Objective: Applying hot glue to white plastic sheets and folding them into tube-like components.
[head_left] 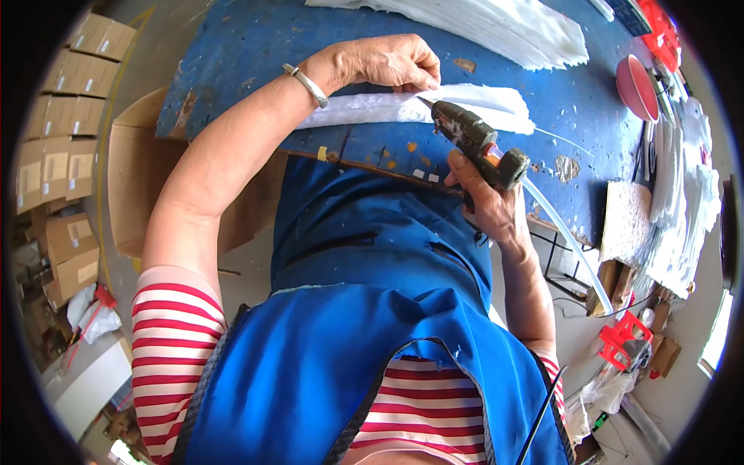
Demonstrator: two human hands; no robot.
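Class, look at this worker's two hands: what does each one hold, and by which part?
The right hand grips a glue gun by its handle. The left hand presses its fingers on the white padded strip near the nozzle.

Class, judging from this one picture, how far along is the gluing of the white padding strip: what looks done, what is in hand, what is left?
Done: cannot tell; no glue line shows. In hand: the left hand presses the white padding strip on the blue table while the right hand holds the glue gun, nozzle at the strip's edge. Left: a stack of white sheets lies beyond.
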